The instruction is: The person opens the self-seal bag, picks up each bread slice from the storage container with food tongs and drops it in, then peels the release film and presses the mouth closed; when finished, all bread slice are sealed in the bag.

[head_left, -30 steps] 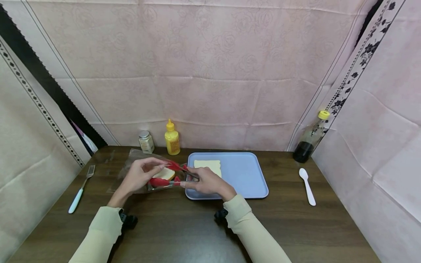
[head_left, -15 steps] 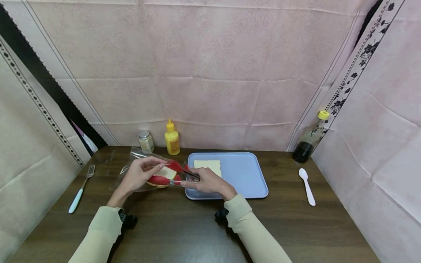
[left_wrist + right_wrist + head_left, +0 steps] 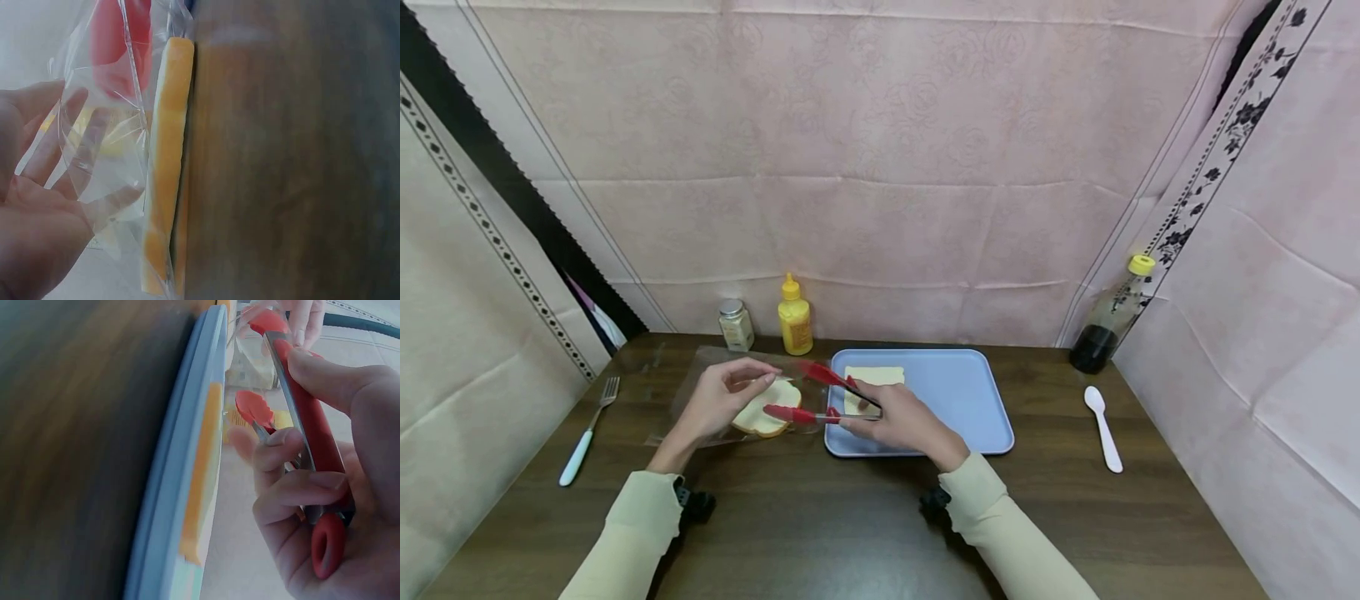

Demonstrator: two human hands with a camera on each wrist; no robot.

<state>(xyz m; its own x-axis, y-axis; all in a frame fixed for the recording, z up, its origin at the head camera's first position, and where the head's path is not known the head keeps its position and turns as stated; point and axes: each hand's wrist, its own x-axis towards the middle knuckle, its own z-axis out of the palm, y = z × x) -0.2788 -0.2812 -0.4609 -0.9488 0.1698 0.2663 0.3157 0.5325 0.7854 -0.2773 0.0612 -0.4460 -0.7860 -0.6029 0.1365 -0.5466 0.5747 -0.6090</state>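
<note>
The right hand is gripping red tongs, their tips spreading near a bread slice that is lying at a clear bag. The left hand is pinching the bag. Another slice is resting on the blue tray; a jar and yellow bottle are standing behind.

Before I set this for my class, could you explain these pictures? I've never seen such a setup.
No machine here: one person works bare-handed. The wide picture comes from a head camera; the two close ones from wrist cameras. The right hand holds red tongs, their ends apart. The left hand pinches a clear bag, with a bread slice in or against it. Another slice lies on the blue tray. The table also bears a fork, spoon, jar, yellow bottle and dark-filled bottle.
</note>
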